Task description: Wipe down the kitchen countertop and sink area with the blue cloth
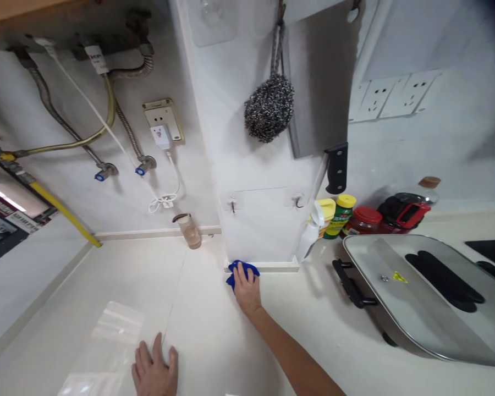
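Observation:
My right hand (247,290) grips a crumpled blue cloth (247,268). It presses the cloth against the low ledge (276,267) at the foot of the white wall pillar, where it meets the pale countertop (206,330). Part of the cloth is covered by my fingers. On the left, my left hand (155,369) rests palm down on the countertop with its fingers spread, holding nothing.
A lidded electric pan (433,291) stands at the right, near bottles and a red-lidded jar (362,220). A cleaver (322,82) and a steel wool scrubber (270,110) hang above. A small brown-tinted container (190,232) stands by the back wall below pipes and a socket.

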Motion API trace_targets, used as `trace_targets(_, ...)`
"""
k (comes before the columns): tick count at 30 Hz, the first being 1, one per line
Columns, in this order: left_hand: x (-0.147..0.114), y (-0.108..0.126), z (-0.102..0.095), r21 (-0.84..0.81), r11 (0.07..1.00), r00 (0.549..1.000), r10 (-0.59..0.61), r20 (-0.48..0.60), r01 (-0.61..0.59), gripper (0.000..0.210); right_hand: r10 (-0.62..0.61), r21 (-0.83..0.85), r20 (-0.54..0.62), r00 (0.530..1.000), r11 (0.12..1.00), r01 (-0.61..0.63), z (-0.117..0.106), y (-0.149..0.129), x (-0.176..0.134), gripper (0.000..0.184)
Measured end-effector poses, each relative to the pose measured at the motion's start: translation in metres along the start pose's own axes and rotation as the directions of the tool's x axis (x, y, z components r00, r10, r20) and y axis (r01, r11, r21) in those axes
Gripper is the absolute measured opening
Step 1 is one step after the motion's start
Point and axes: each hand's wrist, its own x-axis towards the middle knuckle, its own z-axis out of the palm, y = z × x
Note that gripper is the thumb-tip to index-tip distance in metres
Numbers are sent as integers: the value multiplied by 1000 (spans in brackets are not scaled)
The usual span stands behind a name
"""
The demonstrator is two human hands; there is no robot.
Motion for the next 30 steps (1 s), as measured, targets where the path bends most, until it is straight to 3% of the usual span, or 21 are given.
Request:
trace_targets(5,0,2,-3,-1,1000,1000,-18,15,18,63,-133,44,68,989,990,130,-8,-12,7,63)
trace_targets(12,0,1,-6,-14,1000,1000,-21,10,22,64,-192,144,124,973,974,174,-20,-5,-4,53)
trace_targets(21,0,-3,-5,-5,1000,1000,-6,-11,6,62,-149,180,141,979,976,122,-32,36,-22,52)
trace_targets(30,-7,-13,12,-5,998,993,61,-103,-62,58,87,-141,-83,993,985,-98,-31,79,-79,49)
